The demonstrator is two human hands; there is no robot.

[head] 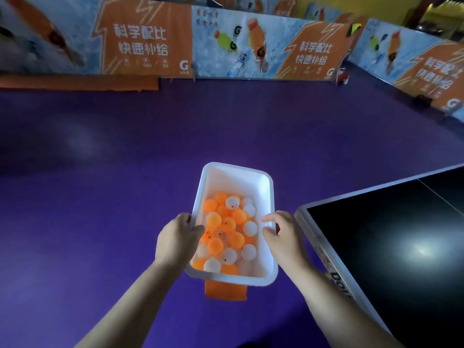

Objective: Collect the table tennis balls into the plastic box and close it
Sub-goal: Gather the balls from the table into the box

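Both forearms reaching in, left hand clamped on the plastic box at its left rim, right hand loosely curled at the right rim, steadying orange and white balls above purple floor beside table corner, lid unseen.

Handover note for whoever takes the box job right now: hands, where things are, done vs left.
Left hand: shut on the left rim of the plastic box, thumb inside.
Right hand: fingers curled at the right rim; a firm grip cannot be confirmed.
Box is held above the purple floor, open, with orange and white table tennis balls piled in it.
An orange piece shows under the near end; possibly the lid, unclear.
Table tennis table is to the right.
Done: balls in the box, none loose in view.
Left: close the box.
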